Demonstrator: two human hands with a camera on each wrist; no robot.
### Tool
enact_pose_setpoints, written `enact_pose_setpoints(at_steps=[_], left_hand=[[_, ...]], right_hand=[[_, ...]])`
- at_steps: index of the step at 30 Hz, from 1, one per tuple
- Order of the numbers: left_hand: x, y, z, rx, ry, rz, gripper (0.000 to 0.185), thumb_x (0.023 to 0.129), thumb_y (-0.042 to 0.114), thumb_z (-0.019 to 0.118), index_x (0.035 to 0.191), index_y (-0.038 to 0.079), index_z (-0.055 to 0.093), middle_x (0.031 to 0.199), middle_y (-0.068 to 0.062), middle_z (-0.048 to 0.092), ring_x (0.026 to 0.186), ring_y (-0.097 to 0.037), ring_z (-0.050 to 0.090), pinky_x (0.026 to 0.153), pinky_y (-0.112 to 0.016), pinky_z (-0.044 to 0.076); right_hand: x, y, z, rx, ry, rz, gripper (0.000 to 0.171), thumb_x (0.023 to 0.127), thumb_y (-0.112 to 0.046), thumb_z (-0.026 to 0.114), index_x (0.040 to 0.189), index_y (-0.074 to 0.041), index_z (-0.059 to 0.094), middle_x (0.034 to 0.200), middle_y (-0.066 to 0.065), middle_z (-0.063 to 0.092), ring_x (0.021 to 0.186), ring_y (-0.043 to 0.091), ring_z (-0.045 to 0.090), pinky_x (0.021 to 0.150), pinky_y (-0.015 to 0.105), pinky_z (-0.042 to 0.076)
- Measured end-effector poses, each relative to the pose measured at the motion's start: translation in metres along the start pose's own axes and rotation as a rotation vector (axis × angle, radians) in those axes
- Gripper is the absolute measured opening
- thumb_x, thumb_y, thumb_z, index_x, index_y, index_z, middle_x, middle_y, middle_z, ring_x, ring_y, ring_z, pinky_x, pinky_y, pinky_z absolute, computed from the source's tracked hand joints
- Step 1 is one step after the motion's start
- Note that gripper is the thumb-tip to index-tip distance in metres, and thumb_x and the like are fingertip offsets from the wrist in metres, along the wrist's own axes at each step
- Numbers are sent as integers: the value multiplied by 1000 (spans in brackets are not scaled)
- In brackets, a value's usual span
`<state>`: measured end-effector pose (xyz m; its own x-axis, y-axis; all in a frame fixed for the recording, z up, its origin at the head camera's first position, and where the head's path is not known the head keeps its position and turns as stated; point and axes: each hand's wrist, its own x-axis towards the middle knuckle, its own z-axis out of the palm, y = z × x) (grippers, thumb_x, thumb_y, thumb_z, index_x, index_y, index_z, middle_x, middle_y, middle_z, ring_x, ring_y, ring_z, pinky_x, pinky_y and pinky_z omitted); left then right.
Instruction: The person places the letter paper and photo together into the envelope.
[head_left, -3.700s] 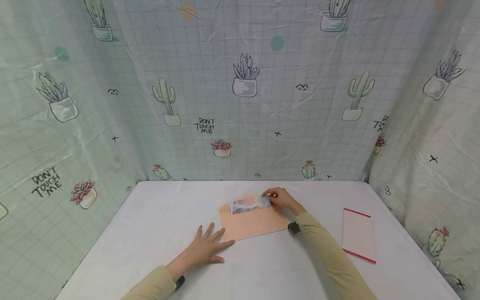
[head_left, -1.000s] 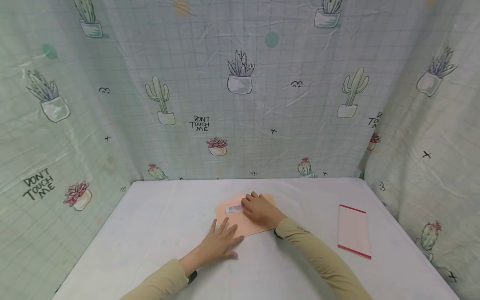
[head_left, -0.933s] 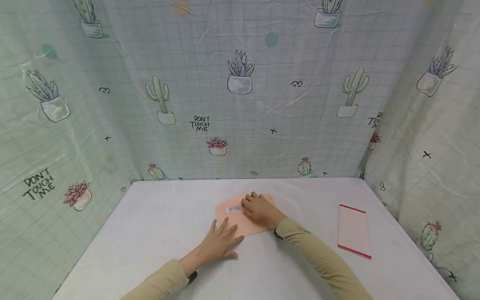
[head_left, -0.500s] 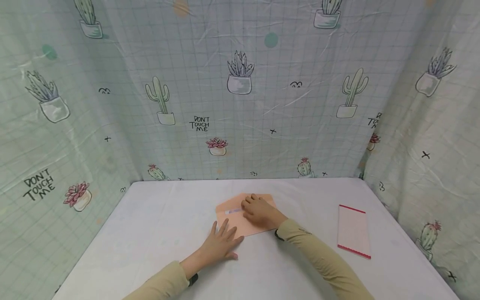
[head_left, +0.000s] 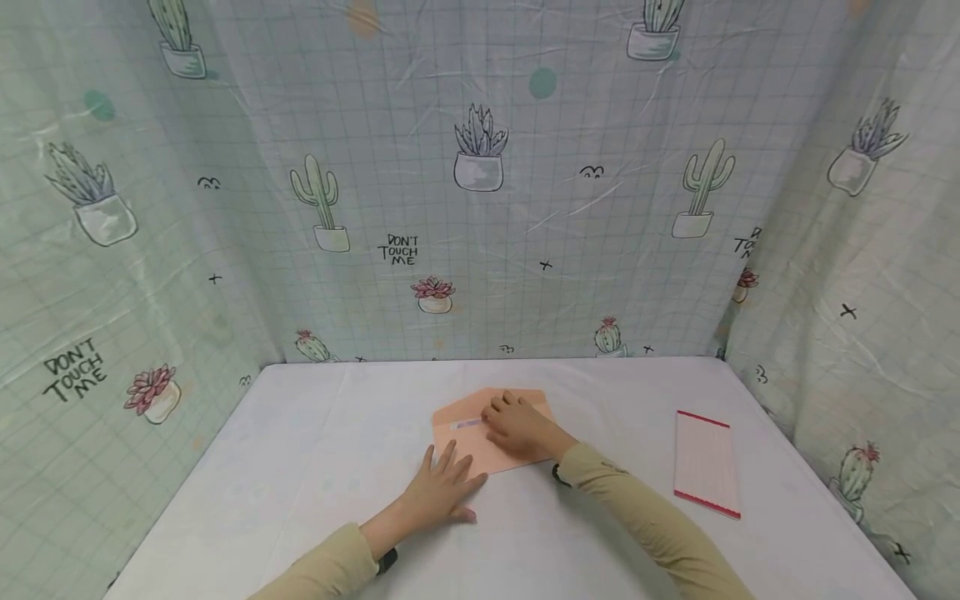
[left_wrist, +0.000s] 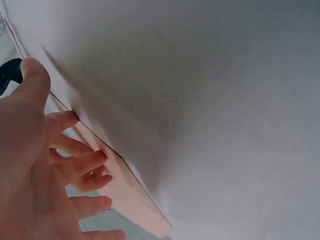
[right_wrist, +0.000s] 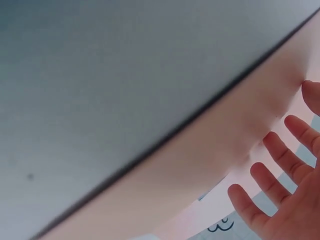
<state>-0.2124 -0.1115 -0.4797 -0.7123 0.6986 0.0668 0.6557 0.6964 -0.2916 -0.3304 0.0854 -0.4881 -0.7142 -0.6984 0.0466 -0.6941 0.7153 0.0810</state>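
A peach envelope (head_left: 491, 454) lies on the white table with its flap side away from me. Only a thin strip of a printed picture card (head_left: 467, 423) shows above the pocket's edge; the rest is inside or hidden by my hand. My right hand (head_left: 521, 427) is over the envelope's right half, its fingertips at the card's edge; in the right wrist view its fingers (right_wrist: 282, 155) are spread and loosely straight. My left hand (head_left: 438, 490) rests flat with fingers spread on the envelope's lower left corner.
A flat pale pink striped packet (head_left: 707, 462) with red bands at both ends lies on the right of the table (head_left: 330, 467). A cactus-printed curtain (head_left: 540, 208) hangs behind the table and along both sides.
The card has slid down into the envelope, leaving a thinner strip showing. My right hand has moved left from the card's upper corner; my left hand has shifted slightly right onto the envelope.
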Motion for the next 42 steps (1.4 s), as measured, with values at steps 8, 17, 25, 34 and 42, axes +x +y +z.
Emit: enact_pose_setpoints(at_steps=[8, 17, 25, 34, 42], left_hand=[[-6, -4, 2, -117, -48, -5, 63, 79, 63, 43, 131, 29, 43, 136, -6, 44, 128, -42, 31, 94, -60, 32], [-19, -13, 10, -146, -33, -37, 61, 80, 62, 41, 131, 29, 44, 136, -5, 44, 128, -43, 31, 94, -62, 30], [-30, -21, 11, -188, -7, -50, 58, 82, 61, 40, 129, 27, 47, 136, -8, 45, 127, -45, 32, 93, -64, 29], [-38, -22, 8, -245, -8, -68, 57, 82, 60, 40, 127, 25, 50, 134, -9, 47, 126, -45, 32, 93, -65, 28], [-42, -20, 5, -260, -17, -76, 58, 82, 58, 43, 128, 23, 49, 136, -9, 45, 128, -45, 30, 94, -65, 26]], right_hand=[[-11, -5, -7, 73, -29, 12, 34, 92, -37, 44, 120, -19, 49, 113, 0, 50, 103, 19, 42, 88, 40, 38], [-25, 5, -10, 137, -4, 38, 33, 91, -35, 46, 120, -20, 50, 117, -1, 51, 109, 20, 42, 89, 43, 38], [-43, 14, -18, 237, 25, 65, 31, 91, -29, 49, 119, -16, 52, 116, 1, 52, 107, 21, 39, 85, 43, 38], [-65, 19, -28, 211, 130, -2, 29, 89, -25, 53, 115, -13, 55, 112, 2, 55, 103, 21, 43, 78, 45, 43], [-89, 31, -29, 150, 224, -10, 28, 87, -22, 55, 114, -15, 56, 113, 3, 55, 103, 22, 47, 76, 42, 45]])
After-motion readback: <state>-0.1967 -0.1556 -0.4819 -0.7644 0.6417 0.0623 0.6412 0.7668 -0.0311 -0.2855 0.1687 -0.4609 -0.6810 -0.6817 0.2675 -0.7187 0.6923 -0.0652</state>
